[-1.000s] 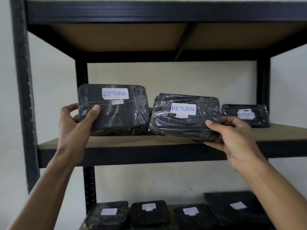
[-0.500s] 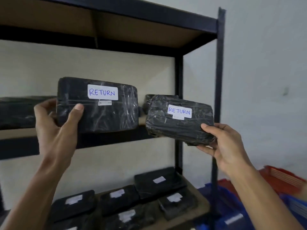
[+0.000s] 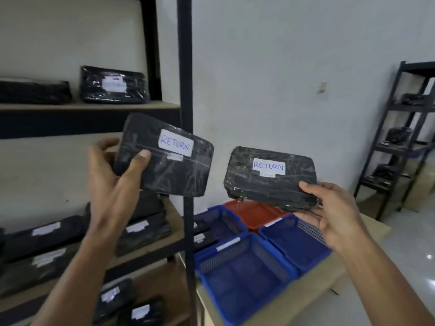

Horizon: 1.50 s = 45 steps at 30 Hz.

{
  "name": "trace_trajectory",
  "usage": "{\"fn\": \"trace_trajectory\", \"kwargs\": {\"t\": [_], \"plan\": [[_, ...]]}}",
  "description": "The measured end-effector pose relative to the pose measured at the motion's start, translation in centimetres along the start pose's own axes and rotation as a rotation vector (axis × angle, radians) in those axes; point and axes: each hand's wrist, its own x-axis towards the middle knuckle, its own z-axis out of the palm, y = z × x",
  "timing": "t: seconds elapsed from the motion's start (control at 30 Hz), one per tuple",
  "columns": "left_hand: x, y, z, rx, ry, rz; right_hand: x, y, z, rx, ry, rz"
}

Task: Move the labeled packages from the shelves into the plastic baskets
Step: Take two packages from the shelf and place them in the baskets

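Your left hand grips one black RETURN-labeled package in front of the shelf post, and your right hand grips a second RETURN package. That second package hangs above the red basket, which sits among blue baskets on the table.

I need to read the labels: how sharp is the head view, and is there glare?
Head view: both held RETURN labels legible, slightly soft; shelf labels motion-blurred, unreadable; plastic wrap shows faint sheen; shelf post bows from wide-angle distortion.
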Motion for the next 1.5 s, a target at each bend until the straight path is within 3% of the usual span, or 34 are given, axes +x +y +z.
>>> {"fn": "trace_trajectory", "kwargs": {"t": [0.37,0.57,0.73,0.97,1.17,1.33,1.5], "plan": [[-6.6,-12.0,13.2,0.251,-0.333,-0.207,10.5,7.7,-5.3,-0.119,0.077,0.172],[-5.8,-20.7,19.8,0.325,-0.365,-0.398,18.0,10.8,-4.3,-0.195,0.099,0.247],[-4.3,-26.1,23.1,0.291,-0.199,-0.646,24.0,13.4,-2.0,-0.258,0.049,0.283],[-2.1,-31.3,24.2,0.256,0.111,-0.861,30.3,19.5,1.6,-0.22,-0.026,0.45],[-2.5,-40.3,23.4,0.146,0.242,-1.013,33.8,26.5,5.8,-0.193,-0.193,0.637],[-0.3,-36.5,25.8,0.143,0.333,-1.032,36.1,31.6,9.3,-0.205,-0.195,0.812],[0.7,-37.1,27.0,0.12,0.363,-1.044,37.7,36.1,12.0,-0.261,-0.094,0.813]]}}
